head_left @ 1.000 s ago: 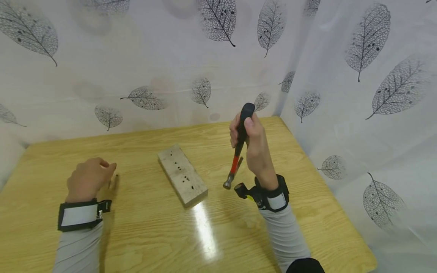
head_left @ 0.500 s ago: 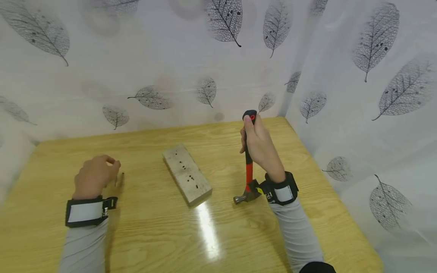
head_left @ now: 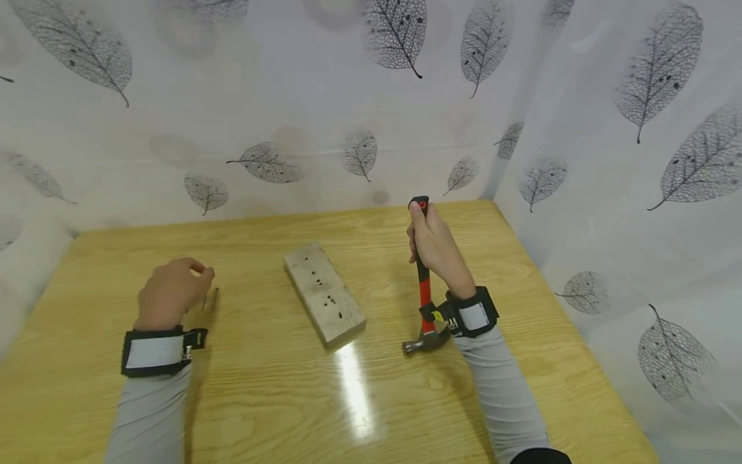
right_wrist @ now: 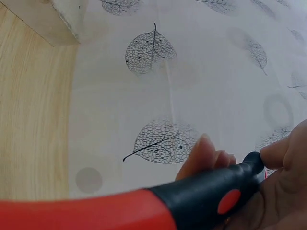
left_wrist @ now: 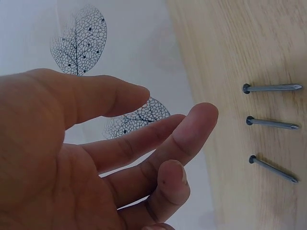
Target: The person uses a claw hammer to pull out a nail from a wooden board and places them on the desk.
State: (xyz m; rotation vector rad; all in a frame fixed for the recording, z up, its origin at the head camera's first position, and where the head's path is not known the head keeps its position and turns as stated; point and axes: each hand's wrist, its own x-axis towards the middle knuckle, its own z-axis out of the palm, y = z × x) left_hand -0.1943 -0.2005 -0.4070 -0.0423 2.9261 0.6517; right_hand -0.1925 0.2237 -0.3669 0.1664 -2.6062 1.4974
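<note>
My right hand point(head_left: 438, 250) grips the black end of a claw hammer point(head_left: 425, 293), thumb on top of the butt. The hammer hangs head down, its steel head point(head_left: 427, 341) low over the table. The right wrist view shows its black and red handle point(right_wrist: 201, 201) large, with the fingers partly hidden behind it. My left hand point(head_left: 172, 293) hovers at the left with loosely bent fingers and nothing between them. Beyond its fingertips, three nails point(left_wrist: 273, 123) lie in a row on the table in the left wrist view; the hand hides part of them in the head view.
A pale wooden block point(head_left: 324, 293) with several dark marks on top lies between the hands on the wood-grain table point(head_left: 278, 406). A white leaf-print curtain point(head_left: 324, 96) stands along the table's back and right edges.
The hammer has swung from a slant to hanging nearly straight, its head now lower and further right in view. The left hand keeps its pose; the whole view has shifted slightly.
</note>
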